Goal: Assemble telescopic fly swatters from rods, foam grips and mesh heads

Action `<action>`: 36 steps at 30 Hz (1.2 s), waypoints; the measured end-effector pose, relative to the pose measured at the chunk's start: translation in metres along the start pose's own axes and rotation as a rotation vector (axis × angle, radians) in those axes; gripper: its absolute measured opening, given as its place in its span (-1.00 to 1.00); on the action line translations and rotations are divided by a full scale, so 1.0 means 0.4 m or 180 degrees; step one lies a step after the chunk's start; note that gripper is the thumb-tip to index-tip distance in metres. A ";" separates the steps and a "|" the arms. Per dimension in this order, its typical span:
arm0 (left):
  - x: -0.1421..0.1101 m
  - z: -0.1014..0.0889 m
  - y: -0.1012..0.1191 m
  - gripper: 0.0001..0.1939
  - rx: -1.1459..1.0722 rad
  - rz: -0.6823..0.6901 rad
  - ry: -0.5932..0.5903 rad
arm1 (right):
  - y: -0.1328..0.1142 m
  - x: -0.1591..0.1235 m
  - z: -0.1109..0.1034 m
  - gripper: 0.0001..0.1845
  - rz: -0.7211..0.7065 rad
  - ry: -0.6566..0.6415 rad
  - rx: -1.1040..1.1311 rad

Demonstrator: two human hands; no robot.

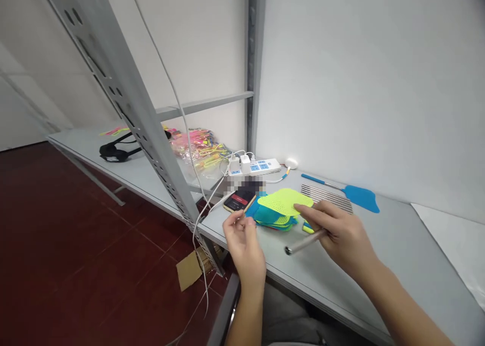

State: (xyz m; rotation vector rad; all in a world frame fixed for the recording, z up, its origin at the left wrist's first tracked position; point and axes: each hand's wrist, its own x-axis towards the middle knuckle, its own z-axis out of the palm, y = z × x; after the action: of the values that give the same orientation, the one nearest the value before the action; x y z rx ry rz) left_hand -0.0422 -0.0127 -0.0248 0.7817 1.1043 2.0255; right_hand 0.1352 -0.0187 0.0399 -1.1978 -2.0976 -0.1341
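My right hand (337,230) is closed around a shiny metal tube (305,242), whose open end points left toward me. Its index fingertip reaches the yellow-green fly swatter head (282,201) on top of a pile. Beneath that lie several blue swatter heads (271,215), with more yellow-green edges showing. Left of the pile, my left hand (244,242) is raised with its fingers curled to the thumb; whether something small is between them is hidden. Beyond the right hand, a row of metal tubes (326,197) lies near a blue fly swatter (359,198) with a blue grip.
A phone (238,198) and a white power strip (261,167) with plugs sit behind the pile. White cables (185,118) hang past the metal shelf post (144,129). On the left shelf are a black strap-like object (115,151) and plastic-wrapped colourful items (200,146). Cardboard (189,270) lies below.
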 end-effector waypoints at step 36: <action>-0.099 0.037 0.028 -0.77 0.1007 -0.0421 -0.2291 | -0.014 -0.150 -0.080 -0.68 0.0774 -0.0919 -0.0746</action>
State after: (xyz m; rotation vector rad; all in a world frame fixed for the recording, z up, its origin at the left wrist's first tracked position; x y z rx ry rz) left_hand -0.0111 -0.0417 -0.0153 1.4125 1.0053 1.2878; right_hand 0.1669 -0.0780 0.0277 -1.6892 -2.2025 -0.1017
